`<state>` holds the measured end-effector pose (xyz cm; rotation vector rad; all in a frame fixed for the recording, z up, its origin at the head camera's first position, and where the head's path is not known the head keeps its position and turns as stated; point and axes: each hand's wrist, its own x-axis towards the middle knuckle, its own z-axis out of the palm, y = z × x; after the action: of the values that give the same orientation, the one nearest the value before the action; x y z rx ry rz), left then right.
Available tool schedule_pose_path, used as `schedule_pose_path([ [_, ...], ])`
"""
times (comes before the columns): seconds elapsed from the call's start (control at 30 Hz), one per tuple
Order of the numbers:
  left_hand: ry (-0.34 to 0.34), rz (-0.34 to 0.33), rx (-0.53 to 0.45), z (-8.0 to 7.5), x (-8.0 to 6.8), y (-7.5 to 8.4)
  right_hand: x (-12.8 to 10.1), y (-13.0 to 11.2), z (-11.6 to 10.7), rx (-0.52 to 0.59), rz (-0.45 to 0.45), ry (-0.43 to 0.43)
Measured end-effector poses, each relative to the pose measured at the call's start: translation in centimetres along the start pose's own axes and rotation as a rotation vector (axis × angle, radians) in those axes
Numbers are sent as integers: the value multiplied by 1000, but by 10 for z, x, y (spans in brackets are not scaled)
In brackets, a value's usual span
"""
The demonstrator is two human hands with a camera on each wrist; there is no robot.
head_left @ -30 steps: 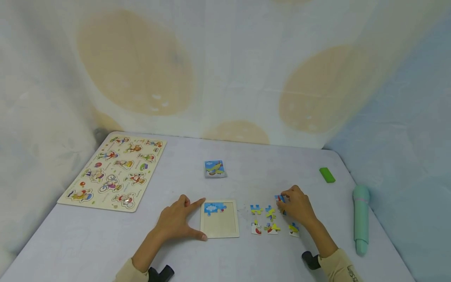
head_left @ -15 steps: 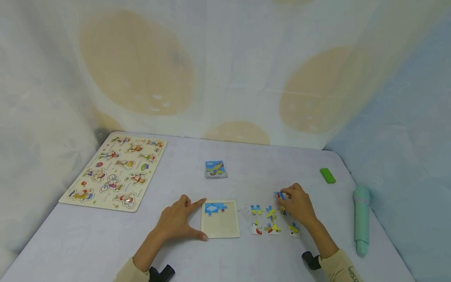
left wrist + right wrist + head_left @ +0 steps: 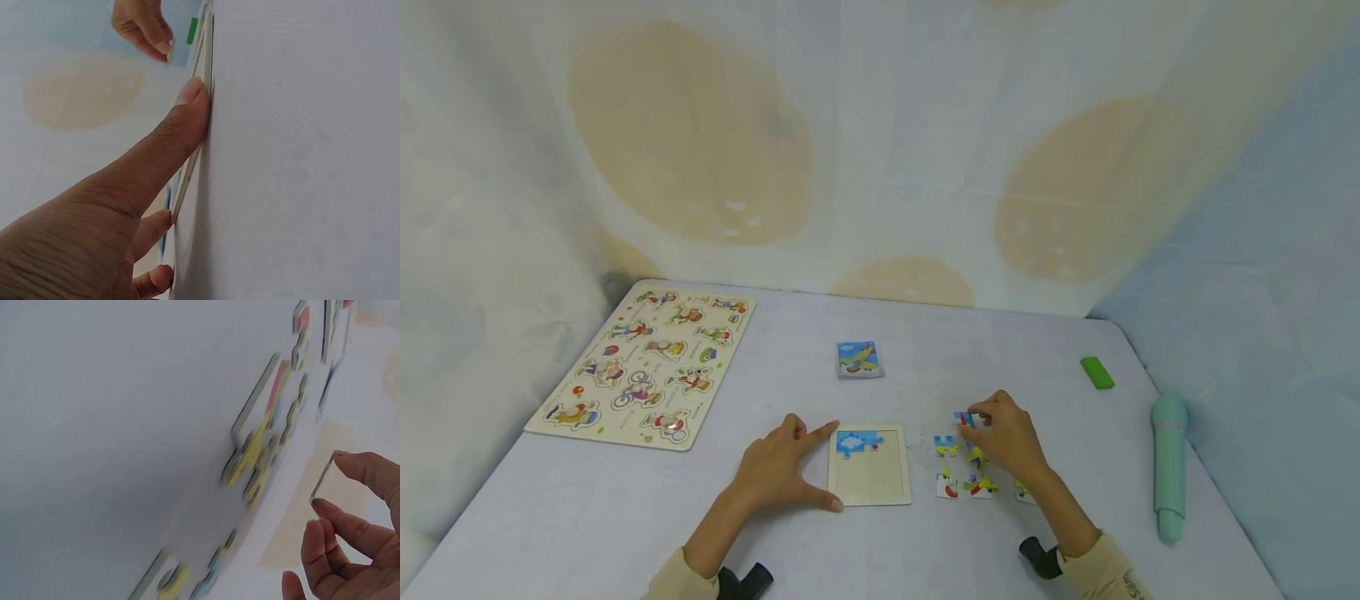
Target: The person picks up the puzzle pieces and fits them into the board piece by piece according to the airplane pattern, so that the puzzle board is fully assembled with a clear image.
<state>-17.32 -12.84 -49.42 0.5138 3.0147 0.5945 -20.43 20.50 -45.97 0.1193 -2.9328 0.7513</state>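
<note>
Blue-and-red, the puzzle piece (image 3: 962,418) is pinched between thumb and fingertips of the right hand (image 3: 1006,437), lifted just above the loose pieces (image 3: 967,471) lying right of the wooden puzzle tray (image 3: 869,490). The left hand (image 3: 778,471) rests flat with fingers spread, thumb and forefinger touching the tray's left edge. One blue cloud piece (image 3: 858,442) sits in the tray's top row. A reference card (image 3: 858,359) lies farther back on the table (image 3: 925,367)
</note>
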Motion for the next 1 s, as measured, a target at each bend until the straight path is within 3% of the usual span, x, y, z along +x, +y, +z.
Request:
schedule_pose_path([
  [0.63, 35, 22, -2, 1, -1, -2, -7, -51, 24, 24, -109, -7],
  [1.0, 43, 25, 8, 3, 0, -3, -9, -80, 38, -57, -128, -36],
])
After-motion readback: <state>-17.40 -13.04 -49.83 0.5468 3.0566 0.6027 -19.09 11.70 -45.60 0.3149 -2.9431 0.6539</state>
